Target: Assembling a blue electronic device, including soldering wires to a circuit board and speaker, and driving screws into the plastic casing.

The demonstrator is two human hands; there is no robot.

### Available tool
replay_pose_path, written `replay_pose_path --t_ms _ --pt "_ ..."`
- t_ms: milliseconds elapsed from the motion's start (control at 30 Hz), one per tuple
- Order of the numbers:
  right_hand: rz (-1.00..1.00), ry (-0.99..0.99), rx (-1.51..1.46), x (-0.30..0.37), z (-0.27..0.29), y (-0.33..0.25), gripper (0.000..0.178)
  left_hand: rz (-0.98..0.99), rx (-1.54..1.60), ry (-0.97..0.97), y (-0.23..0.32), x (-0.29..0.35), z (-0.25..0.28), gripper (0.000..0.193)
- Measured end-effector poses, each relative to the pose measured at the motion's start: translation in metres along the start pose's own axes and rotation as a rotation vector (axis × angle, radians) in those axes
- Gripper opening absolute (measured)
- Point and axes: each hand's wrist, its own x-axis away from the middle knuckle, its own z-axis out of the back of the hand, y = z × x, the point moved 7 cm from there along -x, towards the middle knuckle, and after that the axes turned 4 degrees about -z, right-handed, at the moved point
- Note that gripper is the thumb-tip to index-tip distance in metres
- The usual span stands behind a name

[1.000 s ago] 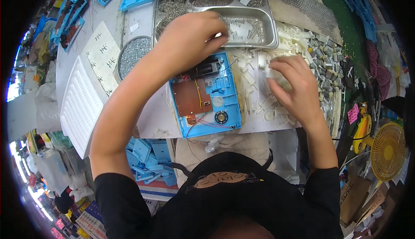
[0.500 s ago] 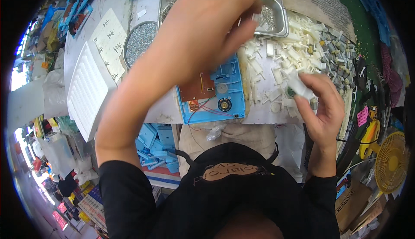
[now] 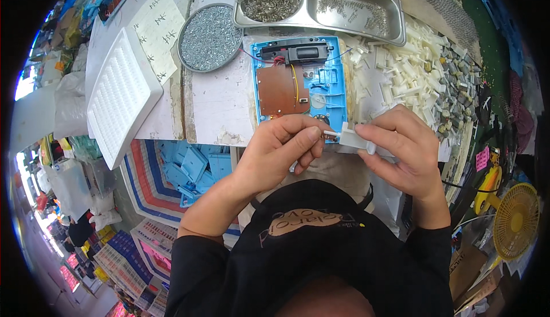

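Blue casing with a brown circuit board lies on the table, just beyond both hands. Right hand pinches a white plastic part; left hand holds what seems a small metal piece against it.

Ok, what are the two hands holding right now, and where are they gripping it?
The right hand pinches a small white plastic part at its right end. The left hand pinches something tiny at the part's left end; too small to identify.

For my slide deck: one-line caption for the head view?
Both hands, left hand and right hand, join a white plastic part.
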Motion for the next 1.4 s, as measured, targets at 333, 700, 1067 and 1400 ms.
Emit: replay_pose_path --t_ms 333,700,1067,1400 --pt "0.093 -0.043 0.125 0.001 0.003 -0.009 0.048 0.031 -0.165 -0.001 0.005 -0.003 -0.001 0.024" --pt "0.104 -0.057 0.044 0.01 0.0 -0.002 0.044 0.052 -0.308 -0.081 0.007 -0.013 -0.021 0.019" --pt "-0.306 0.141 -0.639 0.056 0.016 0.06 0.037 -0.683 -1.581 -0.094 0.049 -0.07 -0.024 0.014" --pt "-0.343 0.182 -0.548 0.06 0.016 0.06 0.038 -0.589 -1.675 -0.142 0.035 -0.056 -0.031 0.012"
